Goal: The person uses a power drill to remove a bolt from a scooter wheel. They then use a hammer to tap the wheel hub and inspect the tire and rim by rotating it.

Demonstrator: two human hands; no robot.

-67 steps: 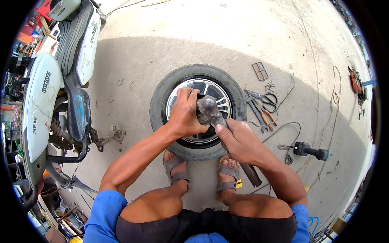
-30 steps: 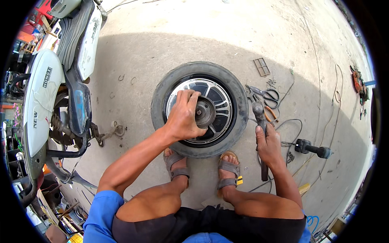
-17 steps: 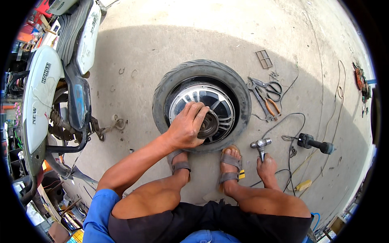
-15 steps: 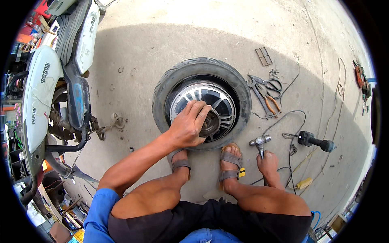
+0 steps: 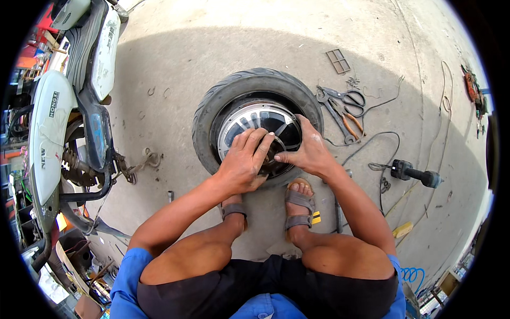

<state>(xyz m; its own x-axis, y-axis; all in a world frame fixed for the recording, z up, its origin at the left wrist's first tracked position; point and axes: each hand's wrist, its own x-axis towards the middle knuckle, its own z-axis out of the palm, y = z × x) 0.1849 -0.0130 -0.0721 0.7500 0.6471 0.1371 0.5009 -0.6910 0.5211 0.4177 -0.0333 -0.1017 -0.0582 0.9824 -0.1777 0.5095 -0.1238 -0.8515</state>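
A black tyre [image 5: 204, 130] lies on the ground in front of my feet, around a hub motor [image 5: 260, 118] with a silver, finned cover. My left hand [image 5: 244, 162] rests at the hub's middle, its fingers bent over the dark round centre part. From the right, my right hand [image 5: 311, 151] grips the hub, thumb at the centre part and fingers by the cover's outer edge. The fingertips of both hands are partly hidden. A hammer [image 5: 339, 212] lies beside my right foot, mostly covered by my right forearm.
Scissors [image 5: 353, 99], a wrench [image 5: 337, 119] and orange-handled pliers [image 5: 349, 123] lie right of the tyre. Farther right are a black power tool [image 5: 414, 174] and loose cables. A white scooter [image 5: 50, 133] stands at the left. A socket [image 5: 170, 196] lies near my left forearm.
My right hand has let go of the hammer, now on the ground, and has moved up and left onto the hub. My left hand stays at the hub's middle.
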